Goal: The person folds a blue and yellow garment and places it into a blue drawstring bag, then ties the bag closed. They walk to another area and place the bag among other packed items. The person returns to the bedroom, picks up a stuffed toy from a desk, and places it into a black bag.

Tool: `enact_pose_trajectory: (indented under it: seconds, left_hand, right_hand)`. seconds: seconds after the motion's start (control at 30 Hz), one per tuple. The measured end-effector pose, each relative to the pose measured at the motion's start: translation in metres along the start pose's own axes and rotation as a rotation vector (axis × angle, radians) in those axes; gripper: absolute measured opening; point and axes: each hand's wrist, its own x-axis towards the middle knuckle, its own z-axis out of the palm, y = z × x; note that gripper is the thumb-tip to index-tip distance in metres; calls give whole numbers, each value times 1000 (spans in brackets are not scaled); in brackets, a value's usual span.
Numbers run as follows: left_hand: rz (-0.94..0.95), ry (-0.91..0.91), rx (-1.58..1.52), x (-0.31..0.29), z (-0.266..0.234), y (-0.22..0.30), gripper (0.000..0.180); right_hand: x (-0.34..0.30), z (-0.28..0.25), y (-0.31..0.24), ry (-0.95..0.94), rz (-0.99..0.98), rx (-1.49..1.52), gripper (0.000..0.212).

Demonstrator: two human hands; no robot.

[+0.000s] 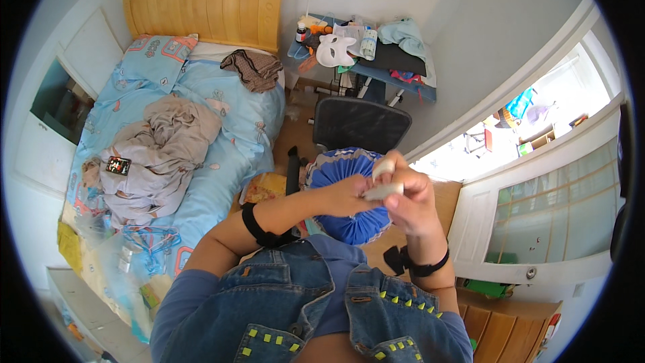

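Note:
My left hand (346, 195) and my right hand (413, 195) meet in front of my chest, above a blue gathered round seat cover (356, 223). Between them is a small off-white piece (384, 191) with a curved, band-like look; its exact kind does not show. My right hand is closed around it, thumb below and bent fingers above. The fingers of my left hand press together at its left end, partly hidden by the piece. Each forearm wears a black strap (254, 224).
A black-backed chair (363, 124) stands ahead, before a blue desk (420, 91) holding a white mask (334, 50) and folded cloths. Left is a bed (235, 141) with crumpled beige bedding (164, 154) and a phone (118, 165). An open white door (474, 228) is at right.

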Motion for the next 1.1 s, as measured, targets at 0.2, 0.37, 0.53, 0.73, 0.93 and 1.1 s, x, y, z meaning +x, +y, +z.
enact_pose_trajectory:
  seconds: [0.2,0.37,0.53,0.73,0.93,1.1]
  left_hand:
    - [-307,133,51,11,-45,-65,19]
    - [-533,200,523,-51,-62,-149,19]
    - [-603,123,521,-89,-63,-184,23]
    - [-300,33,737,-85,-47,-175,25]
    - [-364,-249,770,-74,-30,-167,26]
    - [-491,-347,1094,-71,-37,-158,26]
  right_hand:
    - [7,-99,34,336,65,-320,7]
    - [-29,-157,91,410,391,-826,24]
    - [-60,-134,153,-203,476,-871,53]
    - [-49,-99,211,-109,545,-1508,76]
    - [-45,-108,238,-346,607,-1416,18]
    - [-34,-101,251,-275,156,-1063,16]
